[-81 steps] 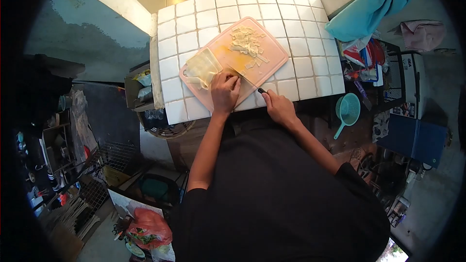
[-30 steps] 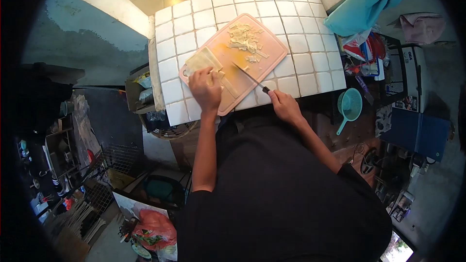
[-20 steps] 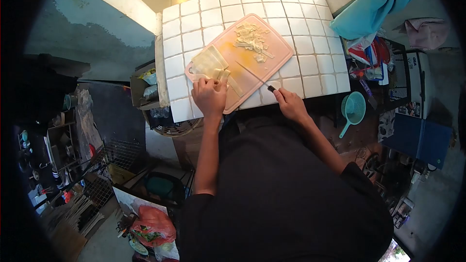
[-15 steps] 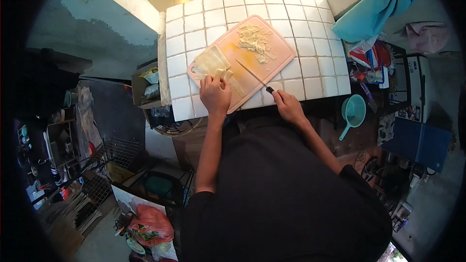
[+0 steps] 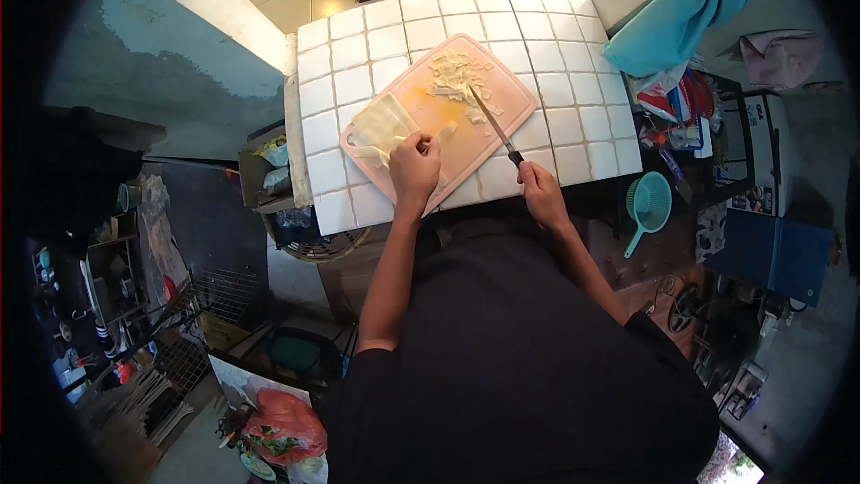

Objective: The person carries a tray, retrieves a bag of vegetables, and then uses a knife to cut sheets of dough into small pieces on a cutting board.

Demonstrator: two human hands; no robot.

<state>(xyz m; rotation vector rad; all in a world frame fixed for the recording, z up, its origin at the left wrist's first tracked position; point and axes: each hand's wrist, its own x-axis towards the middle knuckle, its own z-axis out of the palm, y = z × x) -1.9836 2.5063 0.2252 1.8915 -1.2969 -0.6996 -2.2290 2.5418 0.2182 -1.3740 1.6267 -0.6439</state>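
A pink cutting board (image 5: pixel 512 90) lies at a slant on the white tiled counter. My right hand (image 5: pixel 542 193) is wrapped around the black handle of a knife (image 5: pixel 494 116), its tip over a heap of small pale cut pieces (image 5: pixel 455 72) at the board's far side. My left hand (image 5: pixel 416 168) is closed in a pinch on a pale, flat strip (image 5: pixel 444 133) that sticks out past the fingers. Just left of that hand rests a stack of pale, thin sheets (image 5: pixel 380 122), partly hidden by the hand.
The tiled counter (image 5: pixel 327 134) extends around the board. A turquoise cloth (image 5: pixel 667 31) hangs at the right, above a cluttered shelf. A green strainer (image 5: pixel 649 202) hangs below the counter's right edge. A box with bags (image 5: pixel 269 166) stands at the left.
The knife has swung away from me, its tip now over the cut pieces. My left hand has shifted right from the sheets and lifted a strip. The view has tilted slightly.
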